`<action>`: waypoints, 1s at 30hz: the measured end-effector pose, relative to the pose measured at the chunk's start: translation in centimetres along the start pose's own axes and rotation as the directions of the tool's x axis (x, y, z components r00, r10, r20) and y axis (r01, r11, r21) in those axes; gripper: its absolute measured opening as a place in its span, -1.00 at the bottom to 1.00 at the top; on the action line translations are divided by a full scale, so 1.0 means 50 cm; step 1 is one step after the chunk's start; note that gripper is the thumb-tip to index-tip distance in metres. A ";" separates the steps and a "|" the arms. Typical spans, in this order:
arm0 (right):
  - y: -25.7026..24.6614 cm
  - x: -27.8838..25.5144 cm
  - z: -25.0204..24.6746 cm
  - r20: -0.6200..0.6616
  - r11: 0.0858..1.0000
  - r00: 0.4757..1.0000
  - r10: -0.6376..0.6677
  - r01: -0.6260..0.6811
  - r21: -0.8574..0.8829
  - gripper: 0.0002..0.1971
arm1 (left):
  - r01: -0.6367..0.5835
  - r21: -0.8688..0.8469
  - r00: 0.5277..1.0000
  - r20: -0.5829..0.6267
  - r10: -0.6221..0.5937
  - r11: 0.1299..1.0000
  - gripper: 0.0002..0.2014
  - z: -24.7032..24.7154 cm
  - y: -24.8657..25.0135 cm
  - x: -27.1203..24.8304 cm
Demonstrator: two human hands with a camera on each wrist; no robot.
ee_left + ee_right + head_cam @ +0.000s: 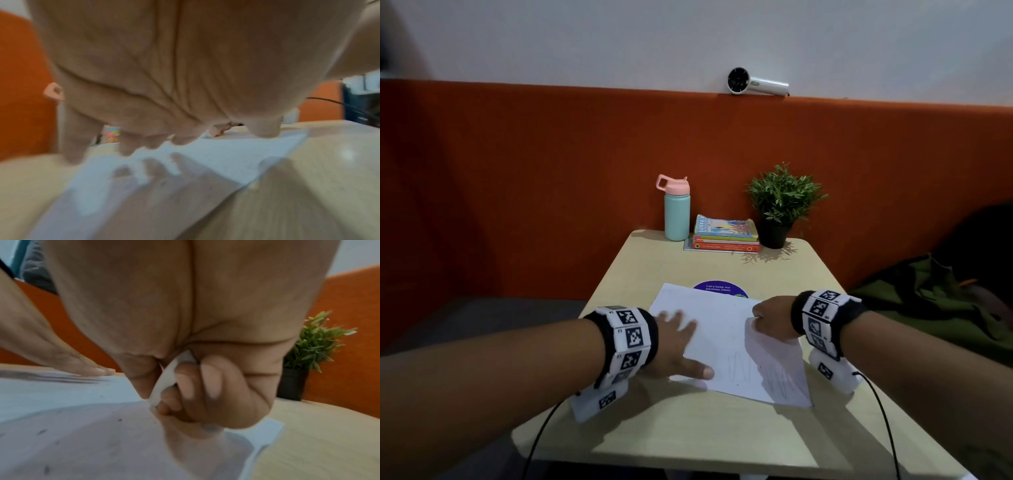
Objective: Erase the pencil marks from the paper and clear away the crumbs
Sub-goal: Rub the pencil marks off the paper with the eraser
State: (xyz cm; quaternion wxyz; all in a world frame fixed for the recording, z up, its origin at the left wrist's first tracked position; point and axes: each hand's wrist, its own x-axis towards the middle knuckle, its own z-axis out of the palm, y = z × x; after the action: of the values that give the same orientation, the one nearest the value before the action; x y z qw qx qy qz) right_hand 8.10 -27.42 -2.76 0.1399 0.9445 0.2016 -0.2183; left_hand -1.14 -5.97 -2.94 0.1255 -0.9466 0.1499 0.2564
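A white sheet of paper [719, 329] [226, 155] [61, 402] lies on the beige table [688, 428]. Faint pencil scribbles [743, 370] mark its near part. Dark crumbs [119, 420] dot the sheet in the right wrist view. My left hand [678, 339] [164, 141] lies flat with spread fingers on the sheet's left side, pressing it down. My right hand [770, 318] [164, 386] pinches the sheet's right edge between thumb and curled fingers, and that side is lifted and curled off the table. No eraser is visible in any view.
At the table's far end stand a mint bottle with a pink lid [676, 209], a stack of books [724, 234] and a potted plant [780, 202] [308, 350]. A purple round sticker [719, 287] shows beyond the paper. An orange partition backs the table; a green bag [928, 301] lies right.
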 end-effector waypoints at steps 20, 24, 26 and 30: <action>0.018 0.005 0.006 -0.019 0.993 0.998 -0.054 0.055 0.101 -0.70 | -0.190 0.045 0.982 -0.015 0.191 0.981 -0.08 -0.018 0.061 0.061; 0.024 0.008 0.011 -0.021 0.993 0.998 -0.061 0.063 0.097 -0.64 | -0.035 -0.018 0.999 -0.024 0.035 0.999 -0.02 -0.053 0.005 0.083; 0.026 0.011 0.012 -0.023 0.993 0.998 -0.066 0.068 0.100 -0.63 | -0.117 -0.013 0.993 -0.018 0.116 0.993 -0.04 -0.049 0.003 0.076; 0.036 0.010 0.011 -0.064 0.987 0.993 -0.095 0.103 0.125 -0.66 | -0.069 0.045 0.996 -0.047 0.071 0.997 0.06 -0.017 0.002 0.074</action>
State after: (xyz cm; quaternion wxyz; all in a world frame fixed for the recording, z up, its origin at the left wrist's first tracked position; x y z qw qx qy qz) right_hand 9.11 -29.01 -3.13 0.0622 0.9463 0.2378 -0.2100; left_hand 2.25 -7.11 -4.17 0.1333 -0.9438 0.1917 0.2341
